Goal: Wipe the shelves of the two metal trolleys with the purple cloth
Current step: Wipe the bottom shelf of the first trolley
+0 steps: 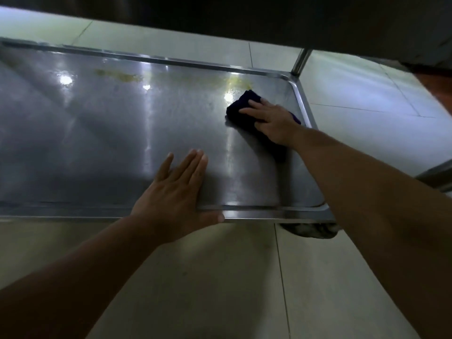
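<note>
The right hand [271, 121] is pressing the purple cloth [241, 107] flat, fingers spread, near the shelf's [110, 143] far right corner. The left hand [173, 192] is lying flat on its near rim, fingers together, thumb out.

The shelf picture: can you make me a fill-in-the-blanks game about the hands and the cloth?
1. The right hand presses a dark ____ flat on the shelf.
2. The left hand lies flat at the shelf's near ____, thumb hooked over it.
3. Yellowish ____ run along the far side of the shelf, left of the cloth.
4. Under the shelf, the floor is covered in pale ____.

Missing words: cloth; edge; stains; tiles
</note>
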{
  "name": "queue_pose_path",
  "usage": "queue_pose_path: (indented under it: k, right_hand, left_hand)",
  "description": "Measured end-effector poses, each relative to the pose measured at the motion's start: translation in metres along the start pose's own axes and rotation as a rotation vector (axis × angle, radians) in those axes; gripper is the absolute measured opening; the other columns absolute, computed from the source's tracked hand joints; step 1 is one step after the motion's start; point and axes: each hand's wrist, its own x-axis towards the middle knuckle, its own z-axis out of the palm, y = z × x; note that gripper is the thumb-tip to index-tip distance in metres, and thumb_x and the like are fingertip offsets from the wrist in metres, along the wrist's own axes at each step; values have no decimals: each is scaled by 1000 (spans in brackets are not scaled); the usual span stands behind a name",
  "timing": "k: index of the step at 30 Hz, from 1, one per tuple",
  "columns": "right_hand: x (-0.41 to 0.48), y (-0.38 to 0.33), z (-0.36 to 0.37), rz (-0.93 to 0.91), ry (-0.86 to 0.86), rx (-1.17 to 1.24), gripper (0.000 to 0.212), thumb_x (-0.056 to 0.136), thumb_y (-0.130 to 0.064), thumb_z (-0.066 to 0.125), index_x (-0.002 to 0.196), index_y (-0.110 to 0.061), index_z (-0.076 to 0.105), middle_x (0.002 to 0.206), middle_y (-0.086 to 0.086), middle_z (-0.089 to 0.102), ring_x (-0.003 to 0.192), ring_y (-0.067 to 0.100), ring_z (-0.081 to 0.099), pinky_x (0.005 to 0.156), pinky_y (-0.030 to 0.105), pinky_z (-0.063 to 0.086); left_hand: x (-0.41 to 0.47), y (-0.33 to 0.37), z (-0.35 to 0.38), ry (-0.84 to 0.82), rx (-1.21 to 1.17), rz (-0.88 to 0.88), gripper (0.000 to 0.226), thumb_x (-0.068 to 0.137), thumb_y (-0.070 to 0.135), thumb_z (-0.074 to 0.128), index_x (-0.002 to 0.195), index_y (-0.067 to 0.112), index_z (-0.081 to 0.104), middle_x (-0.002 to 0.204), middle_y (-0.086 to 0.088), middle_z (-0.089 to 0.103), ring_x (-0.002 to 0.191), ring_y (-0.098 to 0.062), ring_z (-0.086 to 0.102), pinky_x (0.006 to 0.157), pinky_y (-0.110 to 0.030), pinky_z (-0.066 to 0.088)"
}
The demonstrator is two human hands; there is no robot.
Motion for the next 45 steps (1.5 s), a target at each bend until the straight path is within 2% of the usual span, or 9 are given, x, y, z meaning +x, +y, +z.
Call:
queue_pose_path:
  k: [8, 13, 16, 20, 23, 30, 35, 38, 45]
  right_hand:
    - [-20, 4, 4, 148, 66, -51, 50, 101, -24, 39, 146, -42, 29, 160, -5, 16, 148, 23, 5, 117, 43, 7]
    - [-91, -28, 17, 38, -18, -66, 53, 102, -23, 39, 147, -42, 20, 160, -7, 11, 148, 18, -1, 118, 38, 3]
    - [-135, -51, 29, -135, -58, -4, 46, 97, -36, 28, 141, -42, 13, 157, -11, 10, 147, 15, -3, 116, 37, -5]
    - [-175, -69, 37, -283, -121, 41, 48, 92, -37, 23, 140, -44, 28, 152, -19, 12, 145, 7, -7, 112, 24, -16]
    - [-195, -65, 36, -291, -133, 125, 47, 93, -36, 25, 138, -46, 33, 154, -20, 17, 146, 2, -7, 115, 24, -15]
    - [-137, -38, 30, 36, 72, 12, 53, 99, -11, 42, 142, -42, 36, 157, -12, 22, 146, 9, 5, 117, 36, 2]
    - [-61, -16, 13, 209, 122, 11, 51, 99, -15, 40, 143, -40, 38, 157, -7, 25, 147, 21, 11, 117, 44, 8]
    - [-38, 4, 0, 343, 38, -18, 51, 101, -22, 34, 147, -43, 27, 160, -7, 15, 148, 22, 5, 118, 48, 7]
    - [-67, -9, 6, 393, 66, -53, 50, 102, -26, 33, 149, -40, 22, 160, -2, 14, 147, 25, 9, 117, 49, 12]
  left_hand:
    - [1, -3, 1, -26, -12, 0, 121, 56, 94, -3, 143, 13, -28, 149, -1, -35, 135, -9, -38, 116, -41, -14]
    - [-2, -2, 2, -15, -11, 13, 126, 51, 95, -13, 144, 11, -25, 149, -2, -33, 135, -12, -37, 115, -42, -17]
    - [-5, 0, 1, -1, -20, 15, 126, 51, 96, -14, 143, 11, -24, 152, -5, -28, 138, -14, -32, 115, -41, -17]
    - [-12, 0, -1, -18, -18, -1, 125, 46, 96, -18, 137, 12, -31, 146, -3, -35, 137, -15, -35, 114, -40, -20]
    - [-20, -3, 3, -14, -29, 10, 125, 49, 97, -14, 140, 13, -29, 147, -1, -34, 135, -12, -36, 113, -37, -21]
    - [-24, -3, 9, -14, 10, 28, 120, 55, 93, -16, 142, 12, -29, 147, -1, -36, 133, -11, -40, 114, -38, -20]
    - [-25, -3, 11, 20, 0, 34, 116, 62, 93, -8, 144, 13, -23, 150, 0, -30, 137, -11, -34, 115, -38, -17]
    - [-24, -4, 12, 33, -11, 27, 118, 61, 95, -7, 144, 13, -23, 148, 2, -32, 137, -10, -34, 115, -38, -17]
    - [-24, -4, 10, 62, -45, 18, 121, 61, 95, 3, 146, 12, -18, 148, 2, -30, 138, -11, -32, 115, -36, -16]
